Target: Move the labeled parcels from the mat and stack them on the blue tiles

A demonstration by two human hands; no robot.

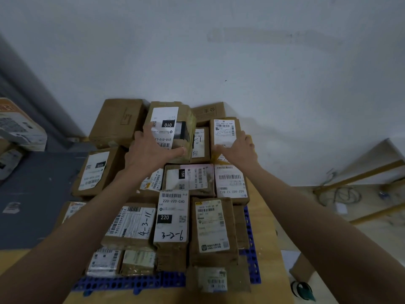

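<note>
- Left hand (151, 148): mine, fingers spread over the label and thumb hooked along the near edge of the "010" parcel (173, 128); I grip it at the top of the stack.
- Right hand (240, 148): mine, lying against the right side and near edge of the "502-602" parcel (224, 132); whether the far fingers curl round it I cannot tell.
- Step in hand, as I judge it: seating these two parcels on the upper layer at the far side of the stack, near the wall (241, 62).
- To do it well: I should lower each flat, square its edges to the parcels beneath, and press lightly before letting go; the "010" parcel looks tilted and bulky, so it wants a level bed.
- Between my hands: a narrow parcel (200, 143), touching both; it leaves little room to shift either sideways.
- Below my wrists: the "15H" parcel (189, 176), the "220" parcel (172, 216), the "4-3-11" parcel (131, 224), all labels up.
- Nearest me: blue tiles (122, 281) showing under the stack's edge.
- Left of my left hand: the "033" parcel (94, 172), overhanging a dark mat (37, 194).
- Risk: a shove could topple the top layer.
</note>
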